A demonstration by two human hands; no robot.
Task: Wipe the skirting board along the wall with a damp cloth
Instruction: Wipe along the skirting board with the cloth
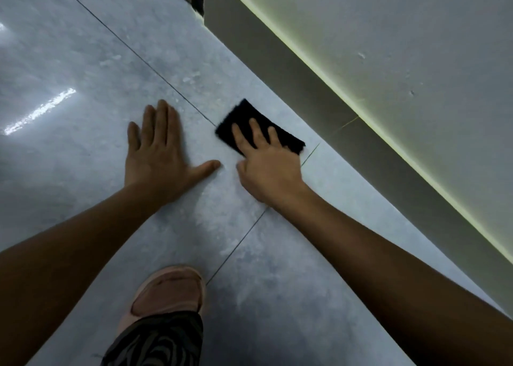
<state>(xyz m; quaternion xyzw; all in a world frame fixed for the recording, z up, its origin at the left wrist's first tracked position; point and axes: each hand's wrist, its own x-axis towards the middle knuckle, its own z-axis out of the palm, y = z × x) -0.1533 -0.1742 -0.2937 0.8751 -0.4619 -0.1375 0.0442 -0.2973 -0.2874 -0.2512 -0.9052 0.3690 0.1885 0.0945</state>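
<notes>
The floor (83, 60) lies open to the left and far side of the left hand (155, 157). A strip of bare floor separates the cloth (244, 115) under the right hand (269, 168) from the skirting board (319, 88), which closes off the right. Between the hands only a narrow gap stays free. A shoe (169, 290) blocks the near middle.

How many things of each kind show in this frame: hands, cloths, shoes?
Hands: 2, the left hand flat on the floor, the right hand with fingers on the cloth.
Cloths: 1, a black cloth lying on the floor tiles, apart from the skirting board.
Shoes: 1, a pink shoe.
Total: 4
</notes>
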